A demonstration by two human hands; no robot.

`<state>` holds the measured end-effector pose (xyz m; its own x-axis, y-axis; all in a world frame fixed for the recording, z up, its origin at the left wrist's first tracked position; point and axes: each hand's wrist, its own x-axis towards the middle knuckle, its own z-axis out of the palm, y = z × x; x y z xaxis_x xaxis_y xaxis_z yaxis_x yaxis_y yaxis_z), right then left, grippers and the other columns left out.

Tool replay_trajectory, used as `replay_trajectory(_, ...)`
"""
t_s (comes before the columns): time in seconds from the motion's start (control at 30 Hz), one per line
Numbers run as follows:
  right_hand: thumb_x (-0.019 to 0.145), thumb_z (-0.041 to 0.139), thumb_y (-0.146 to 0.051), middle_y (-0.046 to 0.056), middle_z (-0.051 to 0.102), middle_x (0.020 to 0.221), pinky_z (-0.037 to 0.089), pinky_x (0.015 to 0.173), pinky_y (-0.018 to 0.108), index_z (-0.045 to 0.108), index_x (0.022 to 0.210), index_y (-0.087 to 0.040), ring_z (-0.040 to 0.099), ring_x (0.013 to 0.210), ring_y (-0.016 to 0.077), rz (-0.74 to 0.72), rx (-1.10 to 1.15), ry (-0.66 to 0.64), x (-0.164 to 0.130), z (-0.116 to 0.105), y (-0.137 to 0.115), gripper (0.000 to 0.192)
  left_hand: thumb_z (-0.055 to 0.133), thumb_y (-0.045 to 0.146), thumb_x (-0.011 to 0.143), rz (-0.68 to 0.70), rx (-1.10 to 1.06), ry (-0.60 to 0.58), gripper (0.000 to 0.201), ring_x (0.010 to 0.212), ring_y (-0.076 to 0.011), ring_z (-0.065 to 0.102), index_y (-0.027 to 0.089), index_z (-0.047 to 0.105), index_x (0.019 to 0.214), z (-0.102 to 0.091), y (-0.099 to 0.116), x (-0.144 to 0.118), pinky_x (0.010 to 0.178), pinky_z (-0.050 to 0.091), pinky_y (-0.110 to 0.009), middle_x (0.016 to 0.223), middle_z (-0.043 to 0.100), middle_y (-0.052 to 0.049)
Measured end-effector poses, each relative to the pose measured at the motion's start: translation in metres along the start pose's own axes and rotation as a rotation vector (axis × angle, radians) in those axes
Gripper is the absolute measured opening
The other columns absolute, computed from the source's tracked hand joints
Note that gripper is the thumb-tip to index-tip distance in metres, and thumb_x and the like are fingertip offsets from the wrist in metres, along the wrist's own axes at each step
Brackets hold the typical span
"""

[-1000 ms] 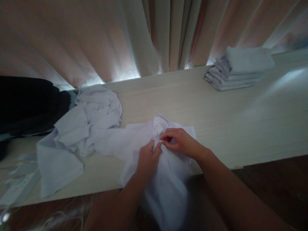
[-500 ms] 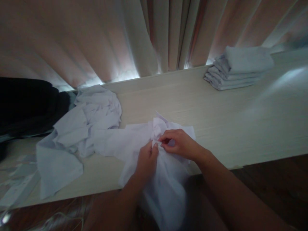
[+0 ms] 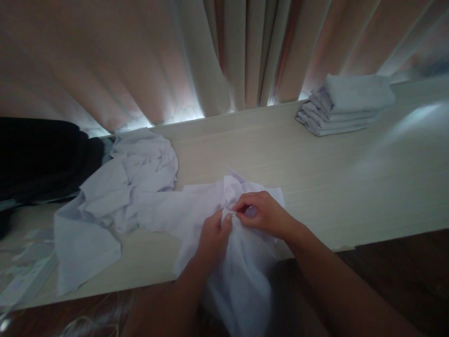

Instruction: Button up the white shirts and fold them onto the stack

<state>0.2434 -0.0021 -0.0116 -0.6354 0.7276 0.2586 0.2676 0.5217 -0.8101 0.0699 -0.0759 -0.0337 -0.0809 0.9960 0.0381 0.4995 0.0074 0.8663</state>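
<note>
A white shirt (image 3: 245,262) with a collar lies partly on the table's near edge, its lower part hanging down toward my lap. My left hand (image 3: 214,236) is closed on the front of it, thumb pressed on the cloth. Close beside, my right hand (image 3: 261,213) pinches the front edge of the cloth between thumb and fingertips, just below the collar. Whatever small detail sits between the fingertips, perhaps a button, is too small to make out. One sleeve (image 3: 157,208) stretches left across the table.
A crumpled heap of white cloth (image 3: 143,164) lies to the left, beside dark folded fabric (image 3: 42,157). A white power strip (image 3: 30,276) is at the front left. Folded white clothes (image 3: 351,105) are stacked at the back right of the table (image 3: 333,182). Curtains (image 3: 140,61) hang behind.
The whole view has shifted slightly, so things sit a little lower. Both hands keep their grip at the same spot on the shirt, with only tiny finger movement.
</note>
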Motion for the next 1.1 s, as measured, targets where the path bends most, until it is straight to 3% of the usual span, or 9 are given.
replay_trajectory(0.17, 0.077, 0.069, -0.010, 0.001, 0.076, 0.083, 0.049, 0.073, 0.025, 0.076, 0.087, -0.019, 0.068, 0.074, 0.0144, 0.015, 0.028, -0.028, 0.000, -0.003, -0.002, 0.015, 0.042, 0.038, 0.092, 0.066, 0.013, -0.079, 0.035, 0.065, -0.0162, 0.054, 0.018, 0.064, 0.074, -0.006, -0.001, 0.002, 0.062, 0.041, -0.026, 0.067, 0.061, -0.001)
replay_trajectory(0.37, 0.078, 0.070, -0.012, 0.000, 0.075, 0.079, 0.048, 0.071, 0.025, 0.075, 0.082, -0.019, 0.067, 0.072, 0.0145, 0.038, 0.079, -0.055, -0.001, -0.006, -0.006, 0.010, 0.042, 0.040, 0.091, 0.107, -0.013, -0.088, 0.039, 0.064, -0.0166, 0.054, 0.017, 0.065, 0.070, -0.005, -0.004, 0.003, 0.061, 0.041, -0.026, 0.067, 0.064, -0.003)
replay_trajectory(0.57, 0.080, 0.070, -0.017, 0.002, 0.075, 0.083, 0.050, 0.072, 0.026, 0.075, 0.085, -0.019, 0.067, 0.075, 0.0153, 0.121, 0.249, -0.013, 0.000, -0.004, -0.006, 0.007, 0.048, 0.043, 0.090, 0.019, -0.224, -0.072, 0.038, 0.075, -0.0188, 0.059, 0.015, 0.073, 0.088, -0.004, -0.001, 0.004, 0.070, 0.047, -0.028, 0.081, 0.070, -0.005)
replay_trajectory(0.8, 0.084, 0.066, -0.021, 0.005, 0.073, 0.093, 0.051, 0.077, 0.028, 0.073, 0.093, -0.018, 0.065, 0.085, 0.0165, 0.211, 0.410, -0.017, 0.002, 0.000, 0.007, 0.011, 0.059, 0.044, 0.086, -0.129, -0.244, -0.096, 0.035, 0.073, -0.0180, 0.059, 0.013, 0.074, 0.094, -0.006, -0.002, 0.009, 0.068, 0.046, -0.027, 0.079, 0.070, -0.004)
replay_trajectory(0.97, 0.078, 0.073, -0.022, 0.002, 0.067, 0.090, 0.049, 0.071, 0.026, 0.063, 0.100, -0.019, 0.062, 0.078, 0.0137, 0.298, 0.584, 0.009, 0.000, 0.005, 0.014, 0.024, 0.069, 0.038, 0.080, -0.204, -0.375, -0.099, 0.035, 0.083, -0.0200, 0.064, 0.013, 0.073, 0.104, -0.010, -0.001, 0.011, 0.076, 0.048, -0.028, 0.089, 0.074, -0.005)
replay_trajectory(1.1, 0.085, 0.066, -0.028, 0.001, 0.062, 0.079, 0.044, 0.064, 0.025, 0.064, 0.088, -0.017, 0.056, 0.070, 0.0130, 0.389, 0.474, -0.128, 0.000, 0.003, 0.011, 0.011, 0.071, 0.038, 0.077, -0.293, -0.520, -0.107, 0.045, 0.078, -0.0192, 0.064, 0.013, 0.070, 0.114, -0.012, 0.000, 0.011, 0.073, 0.049, -0.028, 0.092, 0.075, -0.006)
